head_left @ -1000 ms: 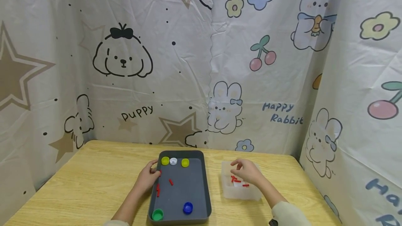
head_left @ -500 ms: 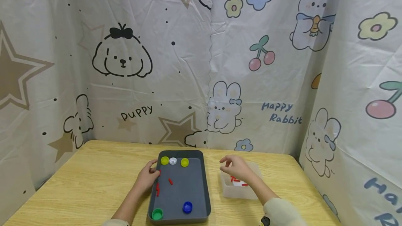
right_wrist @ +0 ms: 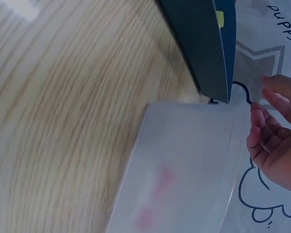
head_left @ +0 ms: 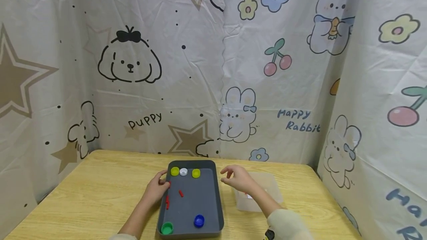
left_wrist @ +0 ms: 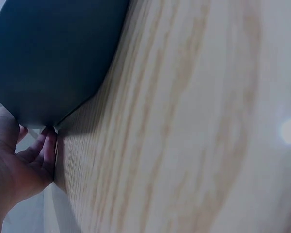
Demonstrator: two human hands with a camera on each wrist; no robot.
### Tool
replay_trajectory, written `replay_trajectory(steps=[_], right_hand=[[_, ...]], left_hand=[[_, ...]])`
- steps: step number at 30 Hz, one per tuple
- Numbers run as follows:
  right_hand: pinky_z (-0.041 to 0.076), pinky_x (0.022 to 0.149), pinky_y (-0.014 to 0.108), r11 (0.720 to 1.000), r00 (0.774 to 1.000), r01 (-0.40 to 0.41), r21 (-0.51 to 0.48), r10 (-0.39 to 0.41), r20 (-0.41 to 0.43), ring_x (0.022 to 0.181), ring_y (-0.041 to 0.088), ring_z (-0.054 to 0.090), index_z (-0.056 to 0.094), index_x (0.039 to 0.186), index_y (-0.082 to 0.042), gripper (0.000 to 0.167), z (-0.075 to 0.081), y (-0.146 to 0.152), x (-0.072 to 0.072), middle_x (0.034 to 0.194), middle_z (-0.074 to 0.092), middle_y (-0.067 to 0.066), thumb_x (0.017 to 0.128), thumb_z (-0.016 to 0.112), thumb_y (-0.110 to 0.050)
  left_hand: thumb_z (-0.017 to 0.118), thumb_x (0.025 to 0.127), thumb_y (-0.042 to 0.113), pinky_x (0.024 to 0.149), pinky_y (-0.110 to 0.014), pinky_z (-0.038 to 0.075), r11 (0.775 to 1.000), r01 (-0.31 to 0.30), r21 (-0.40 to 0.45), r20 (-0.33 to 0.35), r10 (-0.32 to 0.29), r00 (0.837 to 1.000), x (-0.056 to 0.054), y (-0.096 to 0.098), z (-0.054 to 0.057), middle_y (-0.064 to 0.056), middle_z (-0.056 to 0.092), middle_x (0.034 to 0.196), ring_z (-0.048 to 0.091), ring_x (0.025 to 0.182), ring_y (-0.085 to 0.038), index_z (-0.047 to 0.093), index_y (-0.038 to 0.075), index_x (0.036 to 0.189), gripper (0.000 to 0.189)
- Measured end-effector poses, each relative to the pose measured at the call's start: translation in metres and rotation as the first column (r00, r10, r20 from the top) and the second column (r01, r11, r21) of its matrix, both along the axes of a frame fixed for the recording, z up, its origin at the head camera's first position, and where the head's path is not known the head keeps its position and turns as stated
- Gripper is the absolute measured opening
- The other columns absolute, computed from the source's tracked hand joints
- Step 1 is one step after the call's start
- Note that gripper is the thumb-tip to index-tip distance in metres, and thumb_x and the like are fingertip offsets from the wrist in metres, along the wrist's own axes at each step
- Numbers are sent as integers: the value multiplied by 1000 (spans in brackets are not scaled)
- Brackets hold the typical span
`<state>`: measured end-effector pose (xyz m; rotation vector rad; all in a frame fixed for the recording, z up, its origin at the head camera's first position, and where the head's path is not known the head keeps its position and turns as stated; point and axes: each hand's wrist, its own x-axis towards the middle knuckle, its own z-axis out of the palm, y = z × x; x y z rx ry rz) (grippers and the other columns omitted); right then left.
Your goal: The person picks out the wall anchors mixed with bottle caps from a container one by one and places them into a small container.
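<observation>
My left hand (head_left: 157, 188) grips the left rim of a dark grey tray (head_left: 201, 199). Its thumb is over the edge, and in the left wrist view its fingers reach under the tray corner. Inside the tray lie several short red sticks (head_left: 181, 193), two yellow caps (head_left: 196, 173), a white cap (head_left: 183, 172), a green cap (head_left: 167, 228) and a blue cap (head_left: 199, 221). Between tray and box, my right hand (head_left: 237, 178) hovers with fingers loosely bent, fingertips apart, close to the tray's right rim. Nothing shows between its fingers.
A translucent plastic box (head_left: 263, 180) stands right of the tray, partly covered by the right forearm; blurred red shapes show through its wall in the right wrist view. The wooden table (head_left: 100, 188) ends at a printed curtain (head_left: 186, 95) behind and at both sides.
My right hand has moved left from above the box to beside the tray's right rim. The left hand and the tray's contents have stayed in place.
</observation>
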<state>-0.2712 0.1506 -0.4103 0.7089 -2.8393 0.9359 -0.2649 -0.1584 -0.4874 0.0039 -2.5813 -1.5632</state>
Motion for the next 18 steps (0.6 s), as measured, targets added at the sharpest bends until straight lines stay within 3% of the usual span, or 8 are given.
replay_trajectory(steps=[18], right_hand=[[40, 54, 21, 994, 993, -109, 12, 108, 47, 61, 6, 46, 68, 103, -6, 23, -12, -50, -3, 73, 57, -1, 83, 68, -16]], left_hand=[[55, 86, 10, 81, -41, 49, 1000, -18, -10, 9, 18, 1000, -1, 0, -1, -18, 64, 101, 61, 92, -25, 44, 3, 136, 52]])
